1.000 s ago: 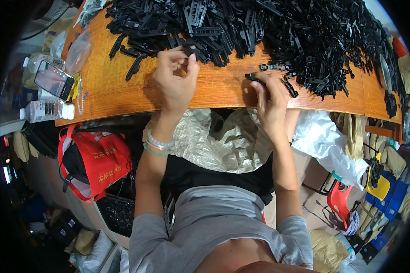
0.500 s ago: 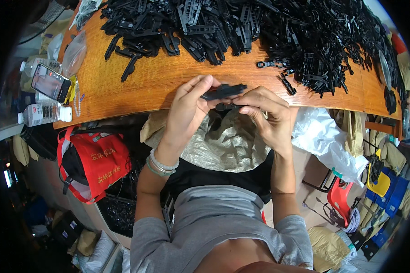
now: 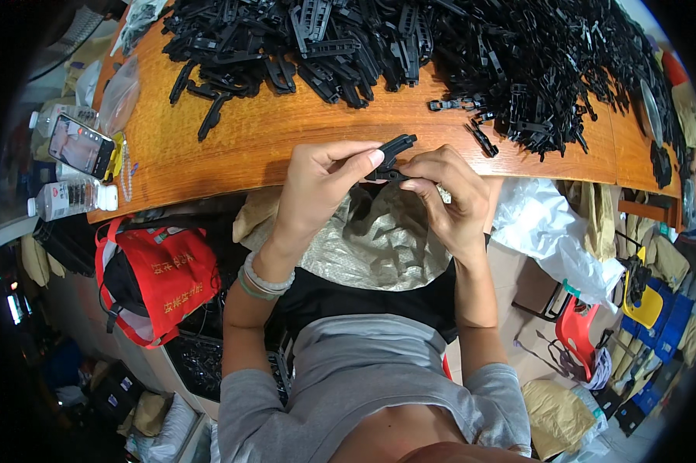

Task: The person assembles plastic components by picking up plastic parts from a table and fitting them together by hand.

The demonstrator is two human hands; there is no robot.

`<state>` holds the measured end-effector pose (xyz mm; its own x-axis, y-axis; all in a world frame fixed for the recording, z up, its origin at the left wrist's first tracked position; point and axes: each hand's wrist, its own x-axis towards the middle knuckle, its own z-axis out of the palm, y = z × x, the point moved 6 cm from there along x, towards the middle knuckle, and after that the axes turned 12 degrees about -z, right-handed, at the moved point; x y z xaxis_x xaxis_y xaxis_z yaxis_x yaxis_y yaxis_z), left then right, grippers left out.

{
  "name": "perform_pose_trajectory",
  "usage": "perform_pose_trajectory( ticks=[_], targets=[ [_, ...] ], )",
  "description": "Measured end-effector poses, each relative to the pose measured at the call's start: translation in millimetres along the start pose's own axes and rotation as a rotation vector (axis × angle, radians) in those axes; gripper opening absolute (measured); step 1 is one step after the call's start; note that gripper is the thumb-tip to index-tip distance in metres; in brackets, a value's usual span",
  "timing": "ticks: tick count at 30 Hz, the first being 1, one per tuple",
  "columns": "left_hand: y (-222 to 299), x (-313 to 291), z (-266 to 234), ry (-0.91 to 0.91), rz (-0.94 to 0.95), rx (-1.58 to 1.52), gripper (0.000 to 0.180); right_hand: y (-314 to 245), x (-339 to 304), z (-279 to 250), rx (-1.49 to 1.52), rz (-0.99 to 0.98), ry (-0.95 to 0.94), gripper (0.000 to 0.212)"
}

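Black plastic lever (image 3: 399, 145) slants toward two o'clock over the near edge of the counter (image 3: 232, 160), its lower end pinched in the left hand (image 3: 323, 179), fingers closed; at its six o'clock, the right hand's (image 3: 454, 189) fingertips pinch a slimmer black piece (image 3: 387, 175).

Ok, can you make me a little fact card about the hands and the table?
Left grip: pinching a long black plastic piece
Right grip: pinching a second black plastic piece, just below the first
Joined together: can't tell
Surface: brown wooden table
Far side: big heap of black plastic parts
Left end: black rectangular phone, screen lit
Lap: crinkled silvery-beige sheet
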<state>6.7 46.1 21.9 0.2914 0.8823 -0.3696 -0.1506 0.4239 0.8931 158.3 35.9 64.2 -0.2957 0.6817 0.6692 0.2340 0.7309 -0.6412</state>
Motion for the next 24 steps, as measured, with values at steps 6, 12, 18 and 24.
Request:
perform_pose_trajectory(
  ticks=[6,12,18,24],
  targets=[
    [13,-15,12,0.081,0.184,0.400,0.029,0,-5,-2,-0.020,0.024,0.085,0.016],
    [22,-27,23,0.174,0.491,0.729,0.036,2,-7,-2,0.011,-0.025,0.051,0.018],
    [26,-32,23,0.139,0.541,0.829,0.038,-8,2,-11,-0.185,-0.119,-0.031,0.026],
    [26,-30,27,0.097,0.575,0.871,0.037,7,-9,-1,-0.011,0.075,-0.100,0.029]
  ],
)
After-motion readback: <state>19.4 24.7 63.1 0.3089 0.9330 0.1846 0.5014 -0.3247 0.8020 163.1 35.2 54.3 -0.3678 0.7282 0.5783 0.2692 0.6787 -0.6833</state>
